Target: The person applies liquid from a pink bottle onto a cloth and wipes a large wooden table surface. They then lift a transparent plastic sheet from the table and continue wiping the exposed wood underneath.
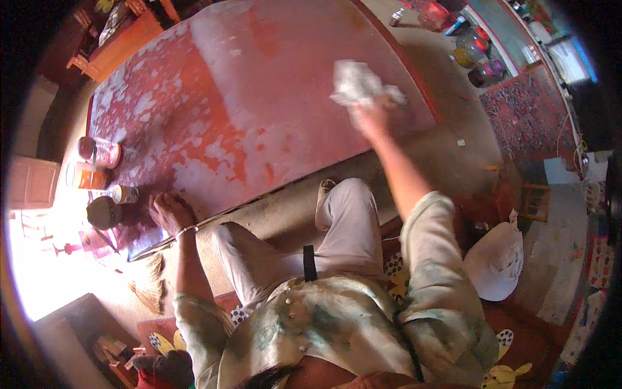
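A large red panel (301, 97), wide as a tabletop, lies before me, its surface mottled with pale grey patches and darker red areas. My right hand (371, 114) grips a crumpled white cloth (357, 82) over the panel's right part; both are blurred. At the near left edge my left hand (170, 212) rests on the panel, fingers spread and holding nothing. Just left of it are a small white can (125, 194) and a dark round lid or container (104, 212).
Plastic tubs, one with orange contents (90, 176) and one pinkish (104, 151), stand along the left edge. A straw broom (149, 284) lies on the floor at lower left. Several jars (469, 51) stand at upper right. A white sack (495, 262) is beside my right arm.
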